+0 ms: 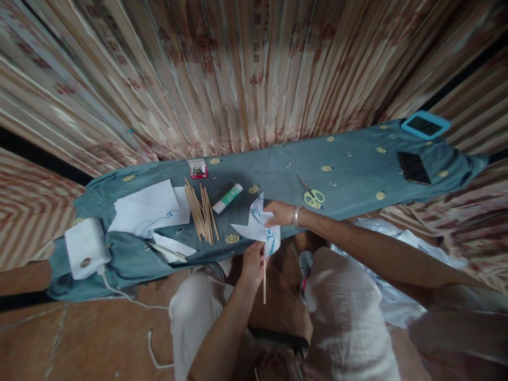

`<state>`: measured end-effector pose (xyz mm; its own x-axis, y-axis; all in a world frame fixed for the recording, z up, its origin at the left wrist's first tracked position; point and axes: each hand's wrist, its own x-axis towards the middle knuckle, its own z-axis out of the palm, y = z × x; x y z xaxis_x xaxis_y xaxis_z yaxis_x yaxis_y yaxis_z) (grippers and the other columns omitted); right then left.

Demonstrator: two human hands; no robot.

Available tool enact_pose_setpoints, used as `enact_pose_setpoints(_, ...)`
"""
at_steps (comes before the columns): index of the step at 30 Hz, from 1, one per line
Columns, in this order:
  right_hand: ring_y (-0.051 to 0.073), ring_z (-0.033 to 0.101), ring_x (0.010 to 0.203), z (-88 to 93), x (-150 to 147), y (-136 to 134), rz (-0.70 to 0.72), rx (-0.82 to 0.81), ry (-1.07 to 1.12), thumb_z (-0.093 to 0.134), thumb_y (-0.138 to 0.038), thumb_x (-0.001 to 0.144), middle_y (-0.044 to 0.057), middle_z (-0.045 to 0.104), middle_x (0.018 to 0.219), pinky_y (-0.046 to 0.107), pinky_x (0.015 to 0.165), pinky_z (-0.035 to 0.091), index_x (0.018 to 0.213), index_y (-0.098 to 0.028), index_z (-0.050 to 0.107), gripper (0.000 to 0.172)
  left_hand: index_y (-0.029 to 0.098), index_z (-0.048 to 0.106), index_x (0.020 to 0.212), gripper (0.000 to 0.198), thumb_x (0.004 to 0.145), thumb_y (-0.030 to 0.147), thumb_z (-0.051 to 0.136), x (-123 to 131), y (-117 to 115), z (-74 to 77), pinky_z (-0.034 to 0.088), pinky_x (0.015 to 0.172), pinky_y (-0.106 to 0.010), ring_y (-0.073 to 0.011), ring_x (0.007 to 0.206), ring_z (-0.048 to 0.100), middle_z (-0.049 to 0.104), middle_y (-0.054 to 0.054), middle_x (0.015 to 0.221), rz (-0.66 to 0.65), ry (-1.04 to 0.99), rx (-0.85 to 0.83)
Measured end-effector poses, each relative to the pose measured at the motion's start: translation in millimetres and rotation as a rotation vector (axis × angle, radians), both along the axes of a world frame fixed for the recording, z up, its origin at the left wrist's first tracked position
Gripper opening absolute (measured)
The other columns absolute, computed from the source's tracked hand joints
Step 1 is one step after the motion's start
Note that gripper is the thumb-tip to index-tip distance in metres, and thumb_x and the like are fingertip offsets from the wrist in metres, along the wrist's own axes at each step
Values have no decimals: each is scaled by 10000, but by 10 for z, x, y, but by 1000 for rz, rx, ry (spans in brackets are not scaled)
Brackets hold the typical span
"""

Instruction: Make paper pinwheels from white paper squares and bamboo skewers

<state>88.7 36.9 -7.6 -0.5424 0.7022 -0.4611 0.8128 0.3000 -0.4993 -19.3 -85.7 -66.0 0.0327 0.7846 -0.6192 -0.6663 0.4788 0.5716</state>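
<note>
Left hand [253, 262] pinches a thin stick [264, 283] just below a white paper pinwheel [260, 225], its fingers closed and partly hidden by the paper. Right hand [280, 214], with a silvery bracelet [296, 217] at the wrist, grips the right side of the pinwheel between thumb and fingers. Blue pen marks show on the blades, and the stick points down toward the person's lap. The pinwheel is held up at the near edge of a long table with a green-grey cloth [270, 169], between the person's knees and the far curtain [238, 79].

Just left of the pinwheel, a glue stick [227, 199] lies slanted on the cloth, and next to it are loose wooden sticks [198, 211] in two bunches. Beyond them, on the far side, sits a small open red box [199, 169] with tiny metal pieces inside. Farther left are overlapping paper sheets [145, 203], one with blue lines, and a white box [86, 247] with a cable [119, 291] hanging off the near edge. Right of the hands lie green-handled scissors [313, 197]; at the far right are a dark phone [414, 167] and a blue-framed tablet [425, 125]
</note>
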Motion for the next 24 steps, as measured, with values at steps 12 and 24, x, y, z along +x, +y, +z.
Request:
enact_pose_setpoints(12, 137, 566, 678, 39, -39, 66, 83, -1, -96, 688, -222, 682, -8, 633, 660, 198, 574, 371, 815, -136, 744, 167, 124, 527, 532, 358, 428, 253, 844, -35, -5, -86, 149, 386, -150, -5, 431, 351, 455, 56, 491, 4, -73, -21)
enact_pose_setpoints(24, 127, 557, 649, 25, -60, 130, 158, -10, -100, 695, -230, 677, -9, 666, 669, 206, 580, 366, 799, -146, 747, 157, 123, 509, 528, 368, 400, 220, 840, -36, -3, -80, 170, 365, -120, 10, 410, 346, 462, 59, 486, 32, -157, 0)
